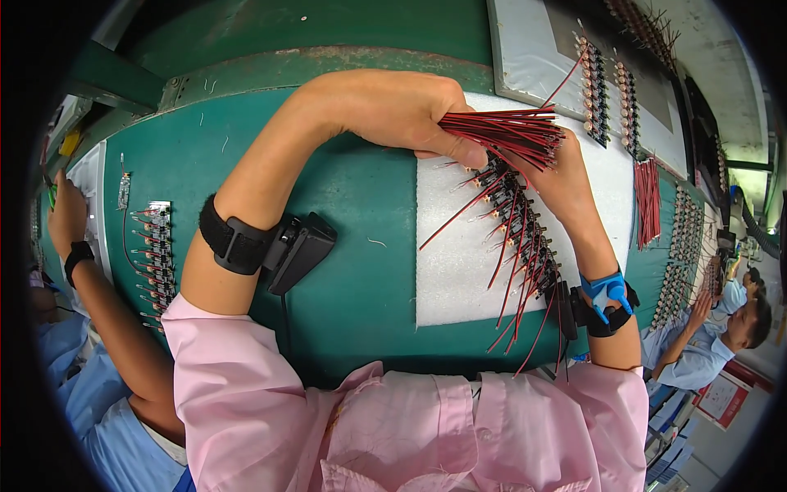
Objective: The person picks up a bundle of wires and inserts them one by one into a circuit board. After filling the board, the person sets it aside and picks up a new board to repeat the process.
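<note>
A bundle of thin red and black wires (504,135) stretches between my two hands, above the far end of a row of small circuit boards (520,221). My left hand (418,111) is closed on the bundle's left end, thumb along the front. At its right end my right hand (557,168) curls around the wires, its fingertips partly hidden behind them. The boards lie side by side in a slanting row on a white foam sheet (455,283). Several of them have red wires trailing toward me. Black straps with small devices circle both my forearms.
Another row of boards (156,254) lies left on the green table (361,193). More board rows (594,94) and a red wire bundle (648,201) are at the right. A co-worker's hand (67,217) shows at far left; another person (705,336) sits at far right.
</note>
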The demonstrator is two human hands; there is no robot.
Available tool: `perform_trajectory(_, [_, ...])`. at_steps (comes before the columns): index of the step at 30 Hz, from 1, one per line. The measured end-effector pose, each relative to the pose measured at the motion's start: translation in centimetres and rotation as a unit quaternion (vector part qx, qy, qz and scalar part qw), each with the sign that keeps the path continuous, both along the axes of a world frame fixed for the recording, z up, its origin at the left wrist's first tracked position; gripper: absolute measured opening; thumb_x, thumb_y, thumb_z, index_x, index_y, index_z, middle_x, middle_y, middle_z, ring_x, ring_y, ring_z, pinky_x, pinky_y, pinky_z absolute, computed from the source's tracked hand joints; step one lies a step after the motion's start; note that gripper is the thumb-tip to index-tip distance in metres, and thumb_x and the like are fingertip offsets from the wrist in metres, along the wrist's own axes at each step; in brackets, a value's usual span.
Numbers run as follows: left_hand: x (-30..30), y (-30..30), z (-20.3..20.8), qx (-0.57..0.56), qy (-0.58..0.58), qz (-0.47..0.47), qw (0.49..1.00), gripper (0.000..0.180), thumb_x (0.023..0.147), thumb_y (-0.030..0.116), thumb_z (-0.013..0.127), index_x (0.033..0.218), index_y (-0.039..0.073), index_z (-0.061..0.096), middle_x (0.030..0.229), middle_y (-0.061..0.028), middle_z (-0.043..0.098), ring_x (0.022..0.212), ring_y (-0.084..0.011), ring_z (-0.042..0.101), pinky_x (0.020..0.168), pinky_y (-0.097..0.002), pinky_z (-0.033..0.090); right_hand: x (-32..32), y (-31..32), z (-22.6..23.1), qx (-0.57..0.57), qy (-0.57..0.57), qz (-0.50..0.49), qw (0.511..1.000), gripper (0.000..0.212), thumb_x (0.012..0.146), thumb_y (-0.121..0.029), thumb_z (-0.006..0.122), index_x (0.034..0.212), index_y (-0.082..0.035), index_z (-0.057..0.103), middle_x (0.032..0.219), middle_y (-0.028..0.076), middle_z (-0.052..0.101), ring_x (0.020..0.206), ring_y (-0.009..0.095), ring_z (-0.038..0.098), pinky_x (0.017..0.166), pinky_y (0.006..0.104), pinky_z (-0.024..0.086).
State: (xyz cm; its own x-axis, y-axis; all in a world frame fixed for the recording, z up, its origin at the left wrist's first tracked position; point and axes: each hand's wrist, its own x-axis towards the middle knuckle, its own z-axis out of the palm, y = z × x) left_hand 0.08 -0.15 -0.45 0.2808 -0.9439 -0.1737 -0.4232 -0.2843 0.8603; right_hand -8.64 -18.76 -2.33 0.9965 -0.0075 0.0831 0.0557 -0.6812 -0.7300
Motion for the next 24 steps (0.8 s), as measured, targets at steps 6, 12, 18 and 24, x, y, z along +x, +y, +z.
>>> perform_trajectory(6, [-0.03,-0.02,0.15,0.009,-0.01,0.002,1.0,0.044,0.076,0.038,0.055,0.055,0.001,0.048,0.043,-0.0009,0.032,0.041,-0.0124,0.031,0.04,-0.0294,0.025,-0.06,0.06,0.42,-0.019,0.028,-0.007,0.999,0.009,0.067,-0.002,0.059,0.069,0.003,0.051,0.059,0.007,0.052,0.054,0.011,0.047,0.052,0.0256,0.037])
perform_trajectory(12, [-0.07,-0.01,0.21,0.001,-0.003,0.002,1.0,0.045,0.076,0.039,0.055,0.055,0.0,0.048,0.043,-0.0013,0.032,0.04,-0.0127,0.031,0.039,-0.0294,0.025,-0.06,0.11,-0.02,-0.002,-0.008,-0.005,1.0,0.012,0.065,-0.002,0.057,0.058,0.002,0.049,0.047,0.007,0.047,0.042,0.011,0.042,0.042,0.0264,0.034])
perform_trajectory(18, [-0.01,0.01,0.03,0.008,-0.012,0.004,1.0,0.044,0.075,0.039,0.055,0.055,0.0,0.049,0.043,-0.0012,0.033,0.04,-0.0125,0.031,0.039,-0.0294,0.025,-0.09,0.2,0.03,-0.01,-0.022,0.001,1.0,0.012,0.065,-0.003,0.057,0.058,0.003,0.049,0.047,0.007,0.047,0.042,0.011,0.041,0.042,0.0266,0.033])
perform_trajectory(24, [-0.13,0.01,0.09,0.007,-0.01,0.01,1.0,0.044,0.075,0.039,0.055,0.055,0.001,0.049,0.043,-0.001,0.033,0.04,-0.0121,0.031,0.039,-0.0292,0.025,-0.2,0.27,0.24,-0.01,-0.02,0.008,1.0,0.013,0.066,-0.003,0.057,0.059,0.003,0.049,0.046,0.007,0.046,0.041,0.011,0.041,0.041,0.0268,0.032])
